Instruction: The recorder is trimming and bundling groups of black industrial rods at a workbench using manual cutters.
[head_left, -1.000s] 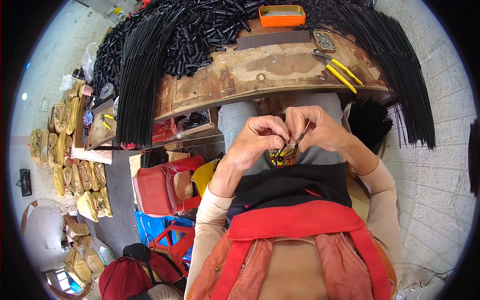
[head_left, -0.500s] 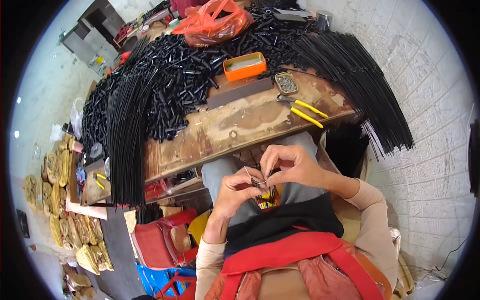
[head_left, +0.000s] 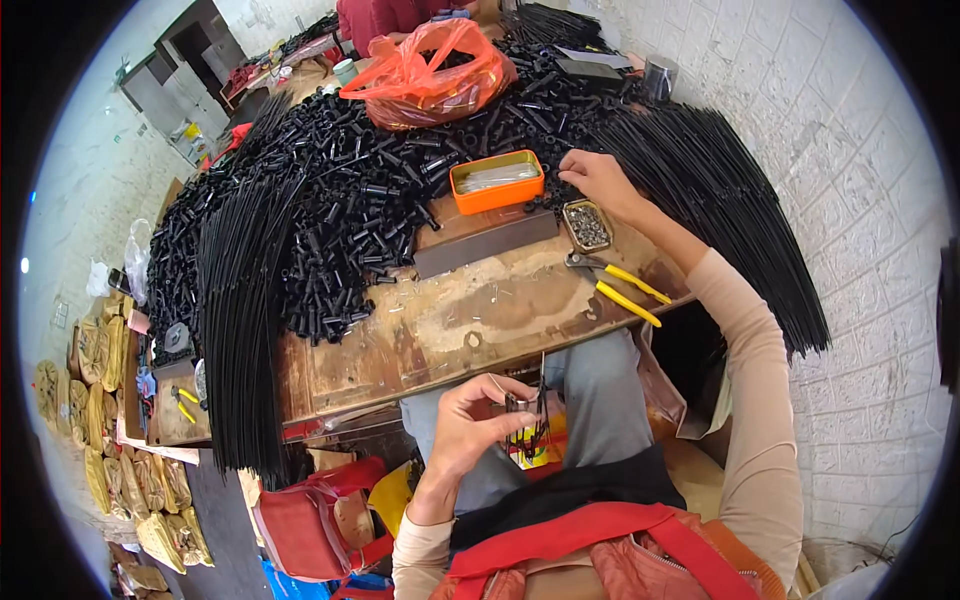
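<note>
From the head view, the right hand [head_left: 598, 180] has left the lap, where both hands were together a moment ago, and now reaches across the worktop [head_left: 470, 310], fingers spread over the black tubes [head_left: 350, 200] just beside the small tin [head_left: 587, 225] of metal bits; it looks like a fetch for the next piece. The left hand [head_left: 470, 425] stays low, pinched on a thin wire piece [head_left: 528, 425]. Worn, stained wood; glossy rods [head_left: 240, 320]; orange tray [head_left: 496, 181]; yellow-handled pliers [head_left: 618, 285].

L hand [head_left: 478, 420] near lap, fingers curled in grip; R hand [head_left: 598, 180] arm outstretched, fingers bent.
</note>
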